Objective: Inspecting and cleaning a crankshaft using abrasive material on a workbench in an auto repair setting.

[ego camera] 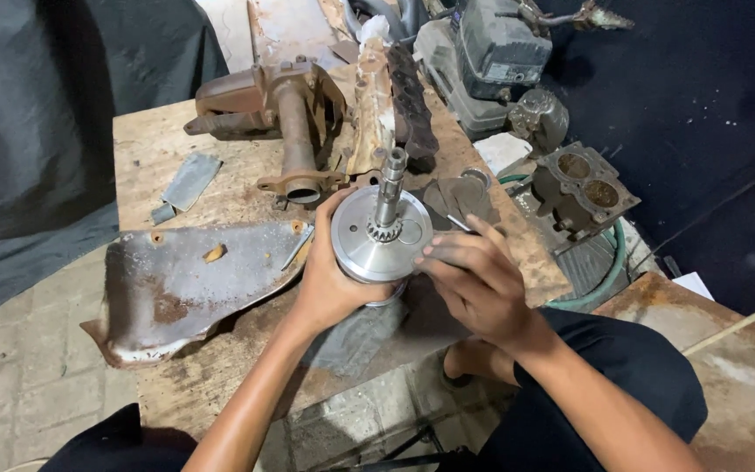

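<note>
Item 1. Left hand (329,284): forearm rising from the lower edge of the frame, fingers wrapped around the rim of a polished steel flywheel assembly (382,238), thumb along its near-left side. The assembly is held just above the near edge of the wooden workbench (146,140), disc face up, with its splined shaft (389,188) and small toothed gear (383,231) pointing upward.

Item 2. Right hand (474,284): fingers curled together, fingertips resting on the disc's right rim, pinching a thin metal tool (458,223) whose tip points toward the disc face. The tool's kind cannot be told.

Item 3. Rusted sheet-metal cover (185,284): lying flat at left of the hands, just beside the left wrist.

Item 4. Rusty cast housing with tube (294,122): at the far side of the bench, well apart from the hands.

Item 5. Engine cylinder block (583,188): off the bench's right edge, two bores showing.

Handling note: the work looks best served by a firm left-hand grip keeping the disc level, with the tool tip applied lightly to avoid scoring the machined face.
</note>
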